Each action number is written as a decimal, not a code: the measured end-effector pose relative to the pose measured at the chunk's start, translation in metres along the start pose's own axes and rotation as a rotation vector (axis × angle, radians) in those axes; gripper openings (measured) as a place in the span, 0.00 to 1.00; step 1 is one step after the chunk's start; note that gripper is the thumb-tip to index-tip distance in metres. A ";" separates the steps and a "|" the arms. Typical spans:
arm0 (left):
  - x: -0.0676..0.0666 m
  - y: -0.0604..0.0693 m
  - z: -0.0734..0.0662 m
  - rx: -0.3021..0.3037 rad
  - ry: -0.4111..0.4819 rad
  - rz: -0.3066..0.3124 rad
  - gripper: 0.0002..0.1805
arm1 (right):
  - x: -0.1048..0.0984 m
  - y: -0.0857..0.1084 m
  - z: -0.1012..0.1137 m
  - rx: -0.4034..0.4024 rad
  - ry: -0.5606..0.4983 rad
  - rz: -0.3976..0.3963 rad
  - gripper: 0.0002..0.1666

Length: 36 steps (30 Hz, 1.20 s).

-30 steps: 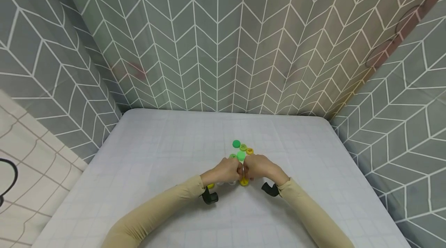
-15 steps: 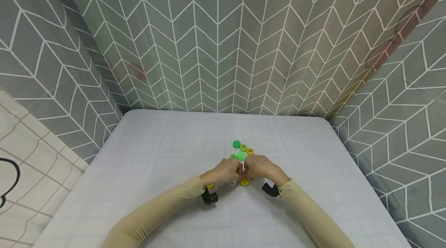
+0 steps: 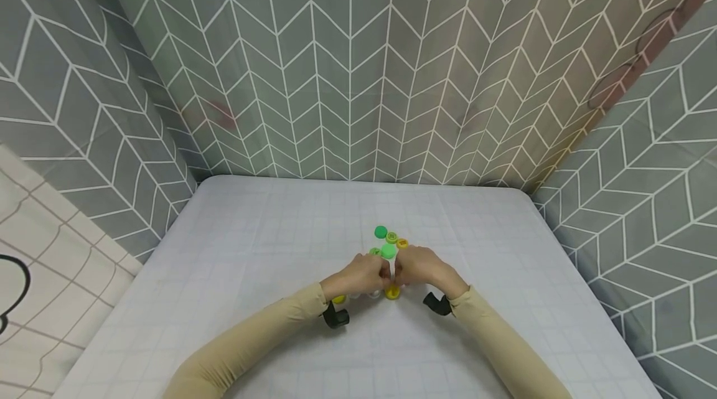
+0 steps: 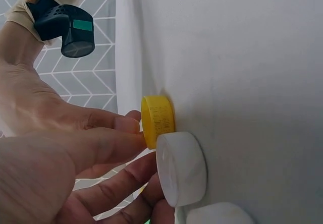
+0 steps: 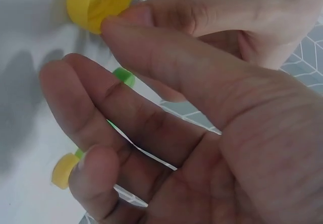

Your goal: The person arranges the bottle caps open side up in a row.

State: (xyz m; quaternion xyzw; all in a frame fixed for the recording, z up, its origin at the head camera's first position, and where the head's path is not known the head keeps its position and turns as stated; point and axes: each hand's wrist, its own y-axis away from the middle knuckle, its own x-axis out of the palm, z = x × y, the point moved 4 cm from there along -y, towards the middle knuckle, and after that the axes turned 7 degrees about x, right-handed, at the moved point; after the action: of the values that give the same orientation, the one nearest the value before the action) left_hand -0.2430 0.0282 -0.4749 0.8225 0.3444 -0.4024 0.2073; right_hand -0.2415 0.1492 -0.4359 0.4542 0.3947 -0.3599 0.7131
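In the head view the left hand (image 3: 361, 274) and right hand (image 3: 419, 265) are low over the table, close together but apart, above a yellow cap (image 3: 392, 293). The left wrist view shows the left thumb at the rim of that yellow cap (image 4: 161, 120), which stands on edge beside a white cap (image 4: 189, 168); the other left fingers lie loosely bent, partly behind the white cap. In the right wrist view the right thumb tip overlaps the edge of the yellow cap (image 5: 83, 7); whether it touches is unclear. The other right fingers (image 5: 68, 103) are loosely bent and spread, holding nothing.
Beyond the hands lie a dark green cap (image 3: 381, 232), a light green cap (image 3: 388, 251) and an orange-yellow cap (image 3: 403, 243). Another yellow cap (image 3: 338, 299) is partly under the left wrist. Patterned curtains (image 3: 350, 75) stand around the white table (image 3: 269, 225).
The right hand has shifted slightly right, widening the gap between the hands. The left hand has barely moved, and the caps lie where they were.
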 end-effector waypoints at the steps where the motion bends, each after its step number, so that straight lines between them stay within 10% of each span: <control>1: -0.001 0.000 0.000 0.003 0.007 -0.007 0.04 | -0.002 0.000 0.000 0.002 0.009 -0.008 0.10; 21: -0.067 0.004 0.014 0.026 0.114 -0.194 0.03 | -0.028 -0.008 0.008 -0.060 -0.154 -0.385 0.14; 36: -0.068 -0.014 0.045 -0.004 0.133 -0.201 0.20 | -0.028 -0.028 0.000 -0.076 -0.187 -0.341 0.28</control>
State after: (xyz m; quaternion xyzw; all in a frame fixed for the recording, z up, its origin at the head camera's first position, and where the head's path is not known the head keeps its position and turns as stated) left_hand -0.3062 -0.0177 -0.4476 0.8082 0.4389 -0.3650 0.1445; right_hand -0.2783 0.1445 -0.4216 0.3182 0.4112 -0.5011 0.6918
